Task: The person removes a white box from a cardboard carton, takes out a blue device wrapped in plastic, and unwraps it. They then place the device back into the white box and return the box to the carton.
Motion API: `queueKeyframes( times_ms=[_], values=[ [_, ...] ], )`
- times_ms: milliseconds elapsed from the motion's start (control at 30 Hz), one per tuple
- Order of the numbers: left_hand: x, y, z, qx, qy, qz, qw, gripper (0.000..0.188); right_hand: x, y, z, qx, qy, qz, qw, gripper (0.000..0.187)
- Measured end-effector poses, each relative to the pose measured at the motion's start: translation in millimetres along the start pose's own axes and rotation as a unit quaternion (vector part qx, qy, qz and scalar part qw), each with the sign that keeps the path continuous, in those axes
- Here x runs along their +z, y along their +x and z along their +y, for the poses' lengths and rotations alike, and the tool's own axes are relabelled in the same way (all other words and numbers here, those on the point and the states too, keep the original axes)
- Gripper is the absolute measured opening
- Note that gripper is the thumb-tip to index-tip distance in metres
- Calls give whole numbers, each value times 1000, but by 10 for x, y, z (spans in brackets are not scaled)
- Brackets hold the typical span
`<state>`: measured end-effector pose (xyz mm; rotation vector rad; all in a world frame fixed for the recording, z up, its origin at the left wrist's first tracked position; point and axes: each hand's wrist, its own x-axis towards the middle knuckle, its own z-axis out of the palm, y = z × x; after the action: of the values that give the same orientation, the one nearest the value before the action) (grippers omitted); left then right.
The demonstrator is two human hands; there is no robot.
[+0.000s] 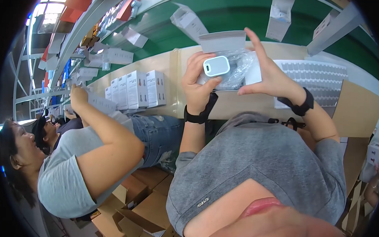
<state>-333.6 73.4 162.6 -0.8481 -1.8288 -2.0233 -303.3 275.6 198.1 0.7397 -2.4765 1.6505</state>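
In front of me, an opened white carton (253, 72) is tilted toward me, with its lid flap raised at the far side. Clear crinkled plastic wrap (237, 72) shows in its mouth. A small pale rounded device (216, 66) with a dark slot in its end sits at the carton's left side. My left hand (194, 75) is closed around this device, thumb at its near edge and fingers at its far left. My right hand (271, 75) spans the carton's right side, thumb low and index finger stretched up; the other fingertips are hidden behind it.
White printed boxes (137, 89) stand in a row on the bench to the left, beside a co-worker (88, 156). A sheet of grey-white labels (316, 77) lies right. Open cartons (280, 17) rest on the green conveyor (239, 15). A metal post (334, 29) rises far right; cardboard boxes (148, 209) lie below.
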Motion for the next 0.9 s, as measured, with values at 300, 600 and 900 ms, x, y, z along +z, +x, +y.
queueKeyframes(
  times_ms=[300,600,900],
  values=[
    [40,548,-439,198,365,7,910,36,-63,630,705,-98,-1,51,994,114],
    [167,-99,-570,43,261,81,961,36,-139,1346,1802,-25,-206,268,941,91],
    [442,-184,-850,-10,122,-37,992,28,70,579,333,-69,-49,304,949,58]
  ],
)
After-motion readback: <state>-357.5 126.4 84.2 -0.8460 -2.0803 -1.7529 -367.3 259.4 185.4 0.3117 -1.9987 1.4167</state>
